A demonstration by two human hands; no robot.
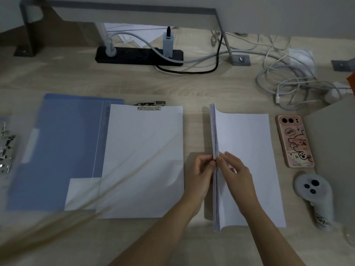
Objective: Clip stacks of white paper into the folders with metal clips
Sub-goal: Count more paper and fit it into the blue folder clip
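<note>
- Currently, item one: loose paper stack (247, 150), on the desk (134, 79) to your right of centre. Its left edge is lifted and stands upright in a bunch, while the sheets beneath lie flat to the right. The long axis runs straight away from you, near to far.
- Item two: left hand (201, 169), on the left face of that raised edge, thumb and fingertips curled in and pinching it.
- Item three: right hand (236, 169), on the right face of the same edge, thumb pressed to the bunch and fingers curled over the paper. Both hands grip at the near half of the stack, just beside each other.
- Item four: blue folder (57, 150), open flat to the left of your hands. White sheets (144, 160) already lie on its right half, their far end under the metal clip (149, 106).
- Item five, the bearing that matters: the folder lies leftward of your fingers, near but apart, and its long axis is parallel to the stack. The clip sits at the far end, beyond your grip. Your left hand is the nearer one to it.
- Item six, judgement: this looks like gathering or squaring the bunch before a sideways carry, with no turn needed.
- Item seven, sundries: second clip mechanism (5, 148) at the far left edge; phone (295, 141) and controller (313, 191) to the right; power strip (138, 56) and cables (288, 87) at the back.
</note>
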